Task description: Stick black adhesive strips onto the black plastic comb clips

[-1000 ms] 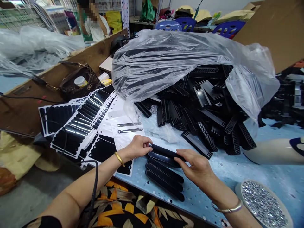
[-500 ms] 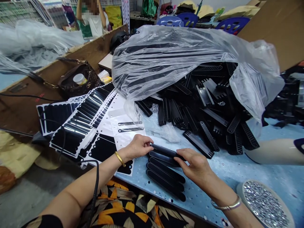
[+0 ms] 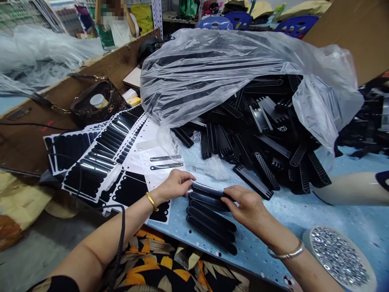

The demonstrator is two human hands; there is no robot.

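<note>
Item: black strip (image 3: 208, 190), one, at the near edge of the blue table (image 3: 291, 219), above a row of like strips (image 3: 211, 227). Left hand (image 3: 176, 185): thumb and forefinger pressed together at its left end. Right hand (image 3: 246, 202): thumb and fingers pinching its right end. Clear plastic (image 3: 212, 73): over heaped black pieces (image 3: 258, 150).

Looks like a workshop or small factory floor rather than a home. Holds parts in bulk on a blue counter (image 3: 288, 215): a heap of black slotted pieces (image 3: 241, 150) half under a clear plastic bag (image 3: 212, 69), fanned sheets of black strips (image 3: 91, 172), a tub (image 3: 307, 239) of small shiny metal pieces (image 3: 338, 255). Shows more behind: a perforated metal upright (image 3: 157, 18), blurred crate-like stacks (image 3: 21, 18), blue plastic chairs (image 3: 296, 26) and another person (image 3: 118, 30).
</note>
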